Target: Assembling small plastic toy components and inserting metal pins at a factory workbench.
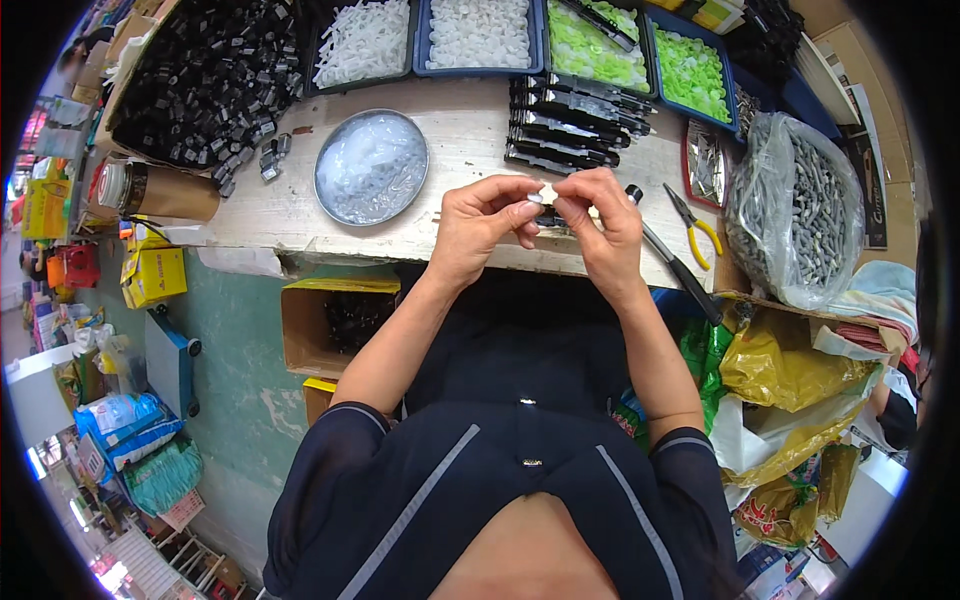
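Note:
Near the front edge of the table, my left hand (478, 228) pinches a small white plastic piece (535, 199) between thumb and fingertips. Close beside it, the fingertips of my right hand (608, 232) are pinched at a whitish bit that is too small to name. Both hands nearly meet at the fingertips. Partly hidden under them lies a dark part on the tabletop. Just beyond my hands rests a stack of black strip-shaped parts (570, 125). To the left stands a round metal dish (420, 180) with whitish pieces and clear plastic in it.
Trays of white pieces (478, 35) and green pieces (690, 75) line the back. Black parts (210, 80) heap at the left, near a brown jar (170, 190). At right are yellow-handled pliers (695, 230), a black-handled tool (685, 275) and a bag of grey parts (800, 210).

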`<move>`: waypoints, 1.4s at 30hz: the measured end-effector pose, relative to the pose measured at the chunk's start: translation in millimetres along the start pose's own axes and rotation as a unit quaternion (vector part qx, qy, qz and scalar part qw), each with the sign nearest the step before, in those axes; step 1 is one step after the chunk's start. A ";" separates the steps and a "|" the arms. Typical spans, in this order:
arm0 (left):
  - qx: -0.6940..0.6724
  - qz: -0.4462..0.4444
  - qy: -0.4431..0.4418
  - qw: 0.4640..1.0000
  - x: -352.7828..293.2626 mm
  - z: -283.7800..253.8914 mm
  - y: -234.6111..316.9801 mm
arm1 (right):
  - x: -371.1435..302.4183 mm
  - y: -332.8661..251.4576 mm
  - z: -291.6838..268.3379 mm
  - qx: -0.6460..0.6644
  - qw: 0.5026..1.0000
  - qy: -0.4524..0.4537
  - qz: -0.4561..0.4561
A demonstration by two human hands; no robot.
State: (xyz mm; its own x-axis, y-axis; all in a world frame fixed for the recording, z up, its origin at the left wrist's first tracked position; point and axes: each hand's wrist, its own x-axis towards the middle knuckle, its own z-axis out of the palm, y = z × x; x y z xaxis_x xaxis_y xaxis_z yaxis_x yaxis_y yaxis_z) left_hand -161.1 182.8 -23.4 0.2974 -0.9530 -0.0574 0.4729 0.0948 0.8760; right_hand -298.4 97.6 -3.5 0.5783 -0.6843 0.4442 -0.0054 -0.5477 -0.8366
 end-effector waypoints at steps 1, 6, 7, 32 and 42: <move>0.000 -0.001 0.001 1.000 -0.6 -1.0 -2.1 | -1.3 0.9 2.2 0.008 1.000 -0.006 -0.004; -0.040 0.014 0.008 0.999 -4.4 0.2 -7.6 | -1.5 5.1 14.7 0.002 0.999 -0.008 -0.031; -0.040 0.014 0.008 0.999 -4.0 0.5 -7.4 | -0.8 5.1 16.7 0.003 0.999 -0.009 -0.031; 0.534 0.090 0.005 0.841 14.7 -24.2 -1.1 | -2.3 29.7 26.0 -0.344 0.921 -0.144 -0.116; 0.611 0.084 -0.127 0.777 86.7 0.3 48.3 | 10.0 43.1 -115.3 -0.347 0.932 0.071 0.077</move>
State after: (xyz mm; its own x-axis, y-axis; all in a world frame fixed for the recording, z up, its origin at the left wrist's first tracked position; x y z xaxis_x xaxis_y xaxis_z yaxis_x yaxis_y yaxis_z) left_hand -112.7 104.7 14.1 0.0238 -0.9974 0.0676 -0.7409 0.0278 0.6711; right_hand -387.0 11.6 1.8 0.4137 -0.8105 0.4147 -0.6338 -0.5834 -0.5079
